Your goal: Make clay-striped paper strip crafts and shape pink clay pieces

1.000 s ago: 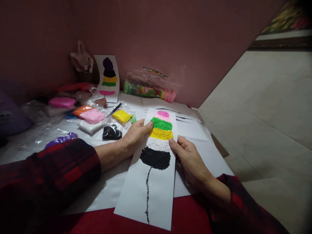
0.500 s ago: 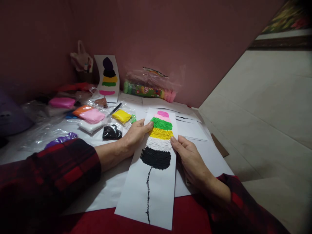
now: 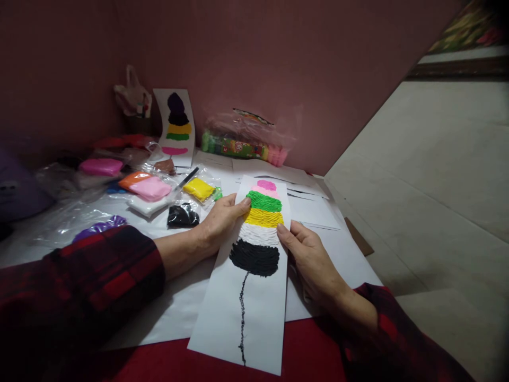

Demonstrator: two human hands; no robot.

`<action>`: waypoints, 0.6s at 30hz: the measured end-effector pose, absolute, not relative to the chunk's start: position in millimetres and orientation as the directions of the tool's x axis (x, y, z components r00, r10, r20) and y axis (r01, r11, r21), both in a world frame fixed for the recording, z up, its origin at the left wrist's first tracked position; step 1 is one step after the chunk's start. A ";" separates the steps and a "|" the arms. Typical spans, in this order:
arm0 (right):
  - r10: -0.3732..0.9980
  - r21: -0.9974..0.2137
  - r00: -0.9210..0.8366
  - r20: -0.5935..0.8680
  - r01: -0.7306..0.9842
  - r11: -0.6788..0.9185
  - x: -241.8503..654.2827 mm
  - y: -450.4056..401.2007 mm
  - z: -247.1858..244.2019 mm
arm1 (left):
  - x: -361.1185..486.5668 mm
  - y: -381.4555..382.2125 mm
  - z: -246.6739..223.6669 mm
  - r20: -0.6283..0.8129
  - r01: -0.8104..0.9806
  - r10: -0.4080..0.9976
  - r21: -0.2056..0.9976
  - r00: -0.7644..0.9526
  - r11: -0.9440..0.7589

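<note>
Between my hands is a tall white paper card (image 3: 222, 318) bearing stacked bands of coloured clay. From the top they run magenta, pale pink, green, yellow, white and black, with a thin black clay line (image 3: 242, 313) below as a stem. My left hand (image 3: 214, 225) grips the card's left edge, its thumb on the front beside the green band. My right hand (image 3: 310, 254) pinches the right edge, thumb by the white band. The other fingers of both hands are partly hidden behind the card, which is tilted up over the table.
Left of the card lie packets of yellow clay (image 3: 199, 189), black clay (image 3: 183, 215), pink clay (image 3: 150, 188) and purple clay (image 3: 99, 228). A similar clay card (image 3: 191, 122) leans on the wall beside a bag of coloured items (image 3: 242, 148). White sheets (image 3: 318, 212) cover the table.
</note>
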State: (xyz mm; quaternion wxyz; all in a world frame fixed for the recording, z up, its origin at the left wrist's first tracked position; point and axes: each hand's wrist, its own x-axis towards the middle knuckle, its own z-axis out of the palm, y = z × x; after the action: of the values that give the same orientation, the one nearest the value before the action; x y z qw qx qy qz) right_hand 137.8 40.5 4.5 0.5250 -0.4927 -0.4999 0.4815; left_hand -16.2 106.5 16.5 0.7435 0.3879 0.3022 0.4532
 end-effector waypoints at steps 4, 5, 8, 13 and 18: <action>0.995 -0.996 0.055 0.085 0.046 0.082 139.7 41.6 2.8 | -16.6 107.9 14.1 -0.091 -0.441 0.909 0.852 0.407 0.283; 0.995 -0.995 0.053 0.090 0.049 0.087 139.8 41.7 2.6 | -16.7 108.2 13.8 -0.091 -0.439 0.910 0.854 0.404 0.280; 0.996 -0.996 0.041 0.082 0.041 0.080 139.2 41.6 3.2 | -17.2 108.9 13.6 -0.095 -0.429 0.915 0.861 0.391 0.273; 0.998 -0.996 -0.001 0.068 -0.056 0.068 137.4 40.6 4.7 | -17.1 108.5 14.2 -0.103 -0.411 0.917 0.870 0.386 0.271; 0.998 -0.996 -0.007 0.068 -0.061 0.068 137.1 39.9 4.9 | -16.8 108.0 14.5 -0.088 -0.417 0.913 0.869 0.399 0.267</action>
State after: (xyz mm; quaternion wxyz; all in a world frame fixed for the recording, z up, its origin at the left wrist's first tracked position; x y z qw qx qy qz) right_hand 137.1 39.9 4.9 0.5295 -0.4651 -0.5034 0.4999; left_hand -16.8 108.0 14.5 0.7337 0.4017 0.3082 0.4532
